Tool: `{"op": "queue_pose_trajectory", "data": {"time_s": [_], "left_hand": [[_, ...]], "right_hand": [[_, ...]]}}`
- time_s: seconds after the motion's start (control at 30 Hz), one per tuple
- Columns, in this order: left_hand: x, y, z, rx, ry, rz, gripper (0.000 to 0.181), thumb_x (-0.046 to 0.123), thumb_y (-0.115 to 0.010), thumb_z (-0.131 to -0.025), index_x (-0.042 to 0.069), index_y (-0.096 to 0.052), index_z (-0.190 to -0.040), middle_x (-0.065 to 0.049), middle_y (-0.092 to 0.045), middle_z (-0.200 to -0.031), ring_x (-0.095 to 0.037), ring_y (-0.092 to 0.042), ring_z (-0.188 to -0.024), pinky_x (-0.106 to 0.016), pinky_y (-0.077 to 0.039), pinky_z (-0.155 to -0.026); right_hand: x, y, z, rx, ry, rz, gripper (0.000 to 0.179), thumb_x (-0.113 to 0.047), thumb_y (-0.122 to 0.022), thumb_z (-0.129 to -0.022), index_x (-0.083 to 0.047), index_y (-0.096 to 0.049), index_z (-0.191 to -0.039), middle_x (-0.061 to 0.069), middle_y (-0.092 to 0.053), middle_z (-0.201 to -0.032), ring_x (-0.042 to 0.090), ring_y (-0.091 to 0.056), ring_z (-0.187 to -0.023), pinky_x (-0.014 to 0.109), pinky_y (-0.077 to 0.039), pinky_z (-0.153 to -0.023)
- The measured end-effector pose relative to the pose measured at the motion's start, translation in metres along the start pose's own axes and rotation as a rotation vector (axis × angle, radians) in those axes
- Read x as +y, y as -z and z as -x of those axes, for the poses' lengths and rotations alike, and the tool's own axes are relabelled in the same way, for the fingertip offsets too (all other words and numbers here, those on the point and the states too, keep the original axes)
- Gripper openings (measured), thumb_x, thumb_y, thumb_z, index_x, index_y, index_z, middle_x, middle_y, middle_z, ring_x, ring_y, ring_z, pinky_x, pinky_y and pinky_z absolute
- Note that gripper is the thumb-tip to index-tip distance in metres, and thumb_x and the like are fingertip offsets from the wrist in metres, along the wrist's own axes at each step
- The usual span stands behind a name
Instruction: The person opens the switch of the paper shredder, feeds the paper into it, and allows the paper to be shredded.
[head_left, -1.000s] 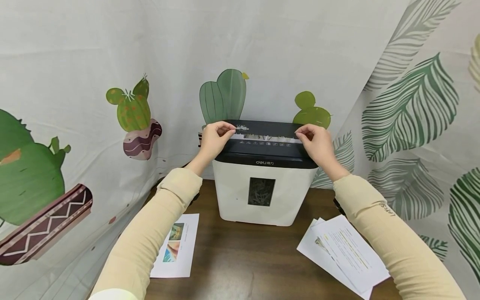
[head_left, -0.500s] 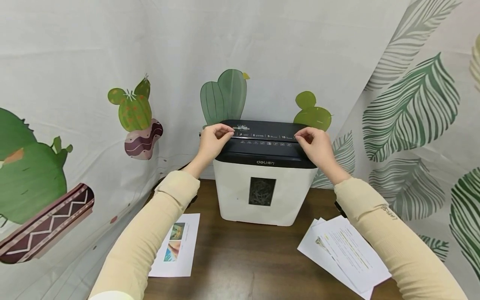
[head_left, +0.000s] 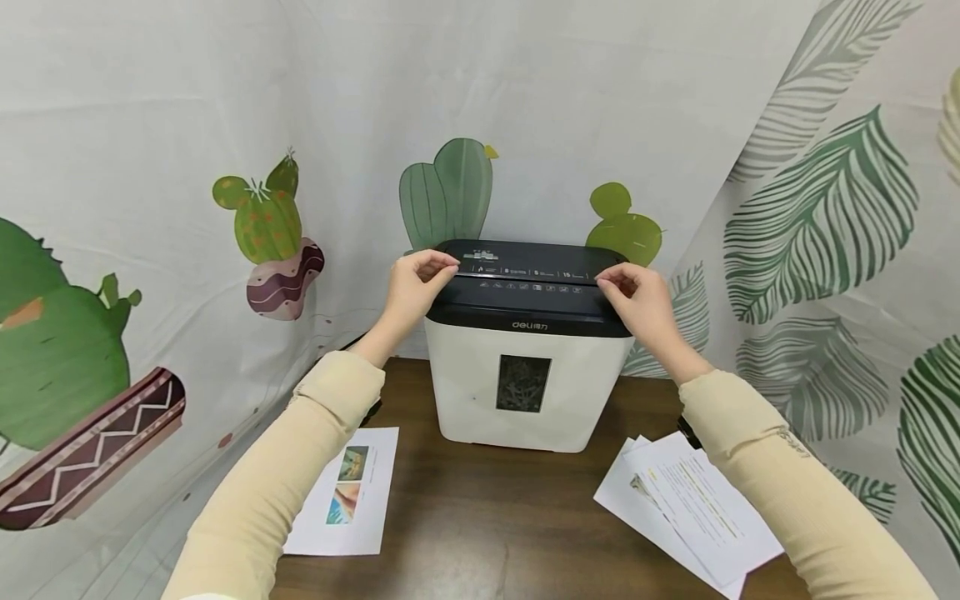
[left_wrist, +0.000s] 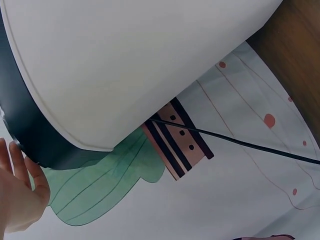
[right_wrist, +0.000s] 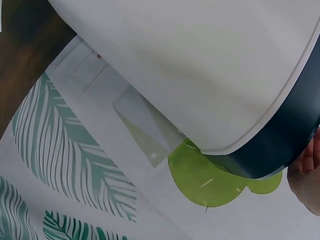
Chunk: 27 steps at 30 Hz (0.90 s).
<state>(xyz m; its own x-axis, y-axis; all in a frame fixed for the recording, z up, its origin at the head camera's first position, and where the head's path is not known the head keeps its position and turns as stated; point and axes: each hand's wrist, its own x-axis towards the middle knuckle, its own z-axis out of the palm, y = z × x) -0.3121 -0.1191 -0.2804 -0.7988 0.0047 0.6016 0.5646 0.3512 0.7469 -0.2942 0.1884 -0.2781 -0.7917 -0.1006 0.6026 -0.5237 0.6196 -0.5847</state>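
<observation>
The white shredder (head_left: 465, 383) looks like smooth, dull plastic, with a black top (head_left: 525, 305) of shinier plastic. Its dark window (head_left: 523, 383) might be clear plastic; it's hard to see. The table (head_left: 480, 508) is shiny brown wood. The left sheet (head_left: 375, 500) and right sheets (head_left: 693, 512) are smooth paper. The far curtain (head_left: 352, 92) is creased cloth.

Seeing the shredder (head_left: 528, 343) standing at the far middle of the table (head_left: 480, 517), and the curtain (head_left: 540, 125) hanging behind it and along both sides. Finding the slot (head_left: 510, 278) running left to right across its top, between the left hand (head_left: 416, 285) at the left end and the right hand (head_left: 639, 298) at the right. Noticing a sheet (head_left: 367, 500) lying near left, overlapping papers (head_left: 693, 508) lying near right, and a cord (left_wrist: 235, 140) emerging from behind the shredder's left side.
</observation>
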Motion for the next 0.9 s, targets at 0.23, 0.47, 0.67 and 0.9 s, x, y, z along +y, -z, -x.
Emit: {"op": "queue_pose_trajectory", "data": {"time_s": [0.23, 0.47, 0.67, 0.9], "left_hand": [[-0.004, 0.008, 0.011, 0.032, -0.019, 0.063, 0.015, 0.005, -0.067, -0.086, -0.007, -0.069, -0.094, -0.026, -0.068, -0.089, 0.002, -0.056, -0.067, -0.011, -0.043, -0.063], [0.017, 0.022, 0.033, 0.078, -0.017, 0.081, 0.015, -0.002, -0.064, -0.086, -0.014, -0.066, -0.094, -0.032, -0.065, -0.091, -0.001, -0.056, -0.067, -0.011, -0.041, -0.060], [0.012, 0.035, 0.046, 0.116, 0.039, 0.074, 0.014, -0.001, -0.065, -0.086, -0.012, -0.067, -0.094, -0.025, -0.066, -0.080, 0.002, -0.051, -0.057, -0.014, -0.043, -0.045], [-0.012, 0.044, 0.064, 0.051, 0.065, 0.024, 0.014, 0.000, -0.065, -0.086, -0.011, -0.067, -0.094, -0.028, -0.065, -0.081, 0.001, -0.054, -0.060, -0.014, -0.046, -0.055]], "right_hand": [[0.000, -0.001, 0.007, 0.006, 0.006, -0.026, 0.014, -0.007, -0.061, -0.091, 0.004, -0.068, -0.094, 0.019, -0.067, -0.083, -0.007, -0.046, -0.061, 0.010, -0.037, -0.058], [-0.008, 0.000, 0.017, 0.018, 0.006, -0.086, 0.015, -0.008, -0.062, -0.090, 0.005, -0.068, -0.094, 0.020, -0.067, -0.085, -0.008, -0.048, -0.066, 0.008, -0.039, -0.061], [-0.008, 0.000, 0.025, 0.040, 0.014, -0.188, 0.011, 0.001, -0.062, -0.087, 0.009, -0.067, -0.093, -0.014, -0.061, -0.075, -0.008, -0.049, -0.066, 0.008, -0.039, -0.061], [-0.010, 0.000, 0.041, 0.013, 0.007, -0.232, 0.009, 0.001, -0.063, -0.087, 0.007, -0.068, -0.092, -0.023, -0.059, -0.076, -0.005, -0.050, -0.067, 0.010, -0.040, -0.059]]}}
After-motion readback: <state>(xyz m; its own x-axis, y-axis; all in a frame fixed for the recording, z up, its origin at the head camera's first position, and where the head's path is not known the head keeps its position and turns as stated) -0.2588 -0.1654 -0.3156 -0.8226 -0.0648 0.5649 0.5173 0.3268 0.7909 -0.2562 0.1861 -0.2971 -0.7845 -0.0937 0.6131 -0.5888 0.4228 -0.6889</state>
